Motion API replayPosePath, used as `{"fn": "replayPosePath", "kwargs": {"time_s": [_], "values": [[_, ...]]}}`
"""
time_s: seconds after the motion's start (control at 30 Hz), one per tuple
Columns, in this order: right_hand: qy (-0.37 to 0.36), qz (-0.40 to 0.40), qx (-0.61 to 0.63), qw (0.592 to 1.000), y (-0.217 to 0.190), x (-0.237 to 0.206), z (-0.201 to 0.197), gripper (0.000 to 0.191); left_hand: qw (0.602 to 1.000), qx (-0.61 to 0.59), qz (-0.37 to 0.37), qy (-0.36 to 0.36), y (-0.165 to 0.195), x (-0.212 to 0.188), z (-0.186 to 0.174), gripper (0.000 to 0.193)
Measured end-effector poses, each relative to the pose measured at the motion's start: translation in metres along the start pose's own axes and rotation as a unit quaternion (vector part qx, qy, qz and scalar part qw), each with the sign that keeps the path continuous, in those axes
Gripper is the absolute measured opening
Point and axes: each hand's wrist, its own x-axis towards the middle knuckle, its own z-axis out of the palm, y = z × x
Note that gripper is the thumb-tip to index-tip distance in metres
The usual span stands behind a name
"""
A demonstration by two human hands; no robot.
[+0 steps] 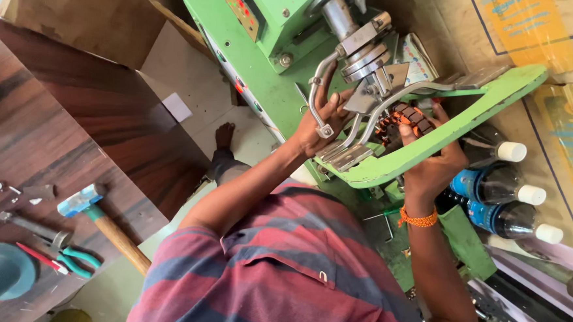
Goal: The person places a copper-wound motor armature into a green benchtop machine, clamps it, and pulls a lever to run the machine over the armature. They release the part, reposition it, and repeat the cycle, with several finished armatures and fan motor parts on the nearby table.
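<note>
The wound stator (403, 121), a dark ring with copper coils, sits on the green machine (276, 43) under its metal forming arms, behind the green guard frame (479, 106). The right hand (430, 168) cups it from below, fingers curled around its rim. The left hand (321, 120) grips the curved metal lever (316, 94) just beside it, fingers wrapped closed. Judging by this, the piece is seated and being worked; copper already shows. Beyond stand three dark bottles (501, 185) at the machine's far edge.

Glossy green-painted metal machine (265, 62), coppery wound stator (403, 121), dark wood-grain tabletop (52, 142).
</note>
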Motion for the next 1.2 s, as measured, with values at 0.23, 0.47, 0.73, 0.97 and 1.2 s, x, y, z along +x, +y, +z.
{"fn": "replayPosePath", "kwargs": {"time_s": [0.23,0.47,0.73,0.97,1.2], "values": [[0.066,-0.005,0.000,0.998,0.010,-0.002,0.010,0.041,1.000,-0.008,-0.011,-0.024,0.008,0.002,0.011,0.099],[0.021,-0.015,0.113,0.993,0.022,-0.003,0.001,0.066,0.998,-0.053,-0.017,-0.023,0.006,0.008,-0.011,0.087],[0.312,0.093,-0.241,0.914,0.094,-0.191,-0.105,0.037,0.995,0.007,-0.094,0.029,0.039,0.004,0.003,0.092],[0.132,0.499,-0.452,0.727,0.069,-0.366,-0.188,0.060,0.985,-0.058,-0.163,0.011,0.043,0.006,-0.012,0.097],[0.300,0.530,-0.075,0.789,0.024,-0.361,-0.130,0.061,0.973,-0.054,-0.219,0.044,0.058,0.014,-0.011,0.093]]}}
